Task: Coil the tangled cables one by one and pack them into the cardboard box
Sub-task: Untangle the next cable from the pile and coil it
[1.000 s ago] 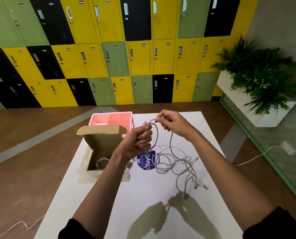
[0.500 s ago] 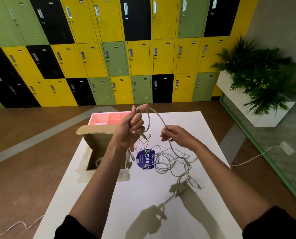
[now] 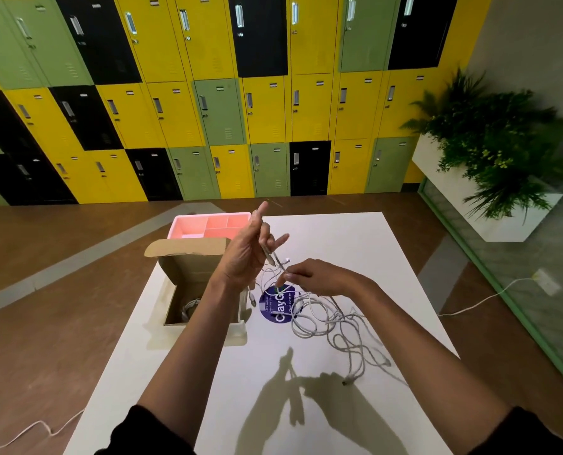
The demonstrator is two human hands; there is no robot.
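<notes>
Pink tray [image 3: 189, 226] behind box [image 3: 191, 269] (cables [image 3: 309, 325] beside)

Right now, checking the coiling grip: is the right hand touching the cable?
Touching. The head view shows the right hand pinching a strand of the cable between its fingertips.

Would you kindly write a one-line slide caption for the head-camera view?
Left hand and right hand hold a white cable above the tangled pile, beside the open cardboard box with one coil inside.
</notes>
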